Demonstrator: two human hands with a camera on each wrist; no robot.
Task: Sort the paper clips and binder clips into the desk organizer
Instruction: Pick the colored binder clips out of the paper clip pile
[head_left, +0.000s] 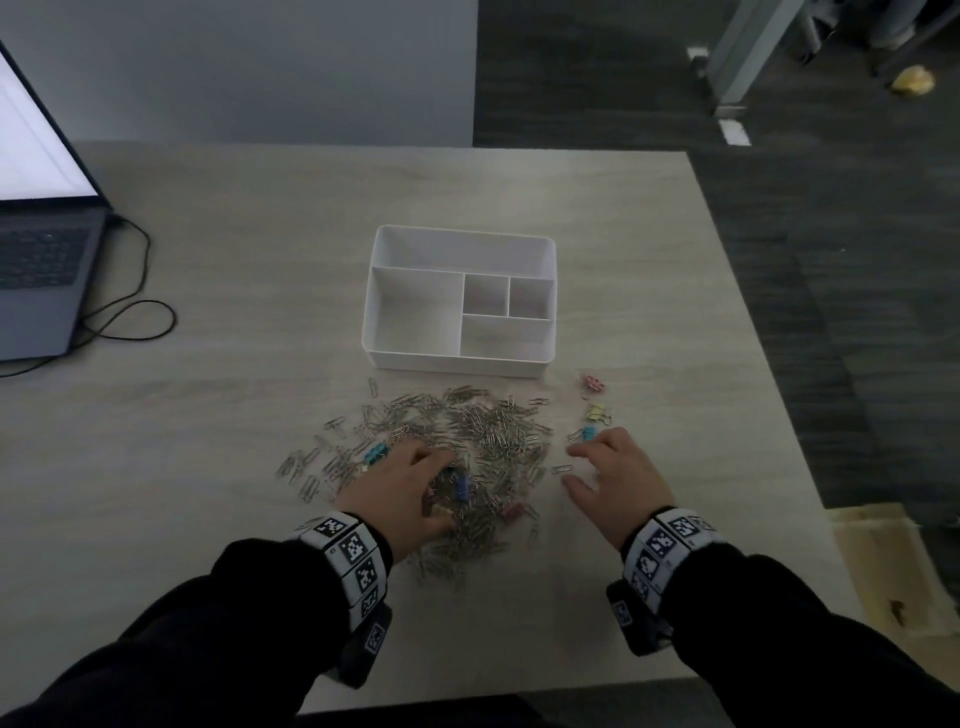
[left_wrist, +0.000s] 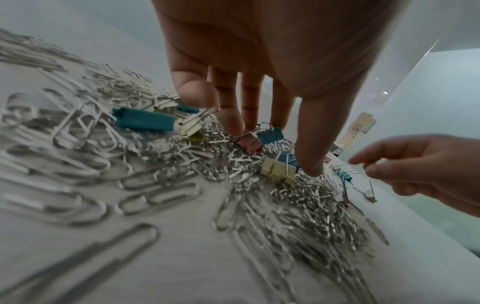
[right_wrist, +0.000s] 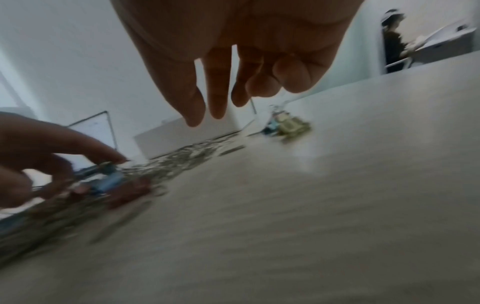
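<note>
The left hand (head_left: 402, 486), fingers (left_wrist: 310, 164) spread and holding nothing, presses into the paper clips (head_left: 483, 431) heaped near the bench's (head_left: 234, 415) front edge, the empty desk organizer (head_left: 415, 358) just beyond, while the right hand (head_left: 615, 478) hovers open.

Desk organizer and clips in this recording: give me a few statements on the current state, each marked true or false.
1. The desk organizer already holds binder clips. False: its compartments show nothing inside.
2. The left hand reaches into the paper clip pile. True.
3. The right hand grips a yellow binder clip. False: it holds nothing, fingers loosely spread; the yellow binder clip lies apart on the table.
4. A pink binder clip lies to the right of the pile. True.
5. An open laptop sits at the left. True.
</note>
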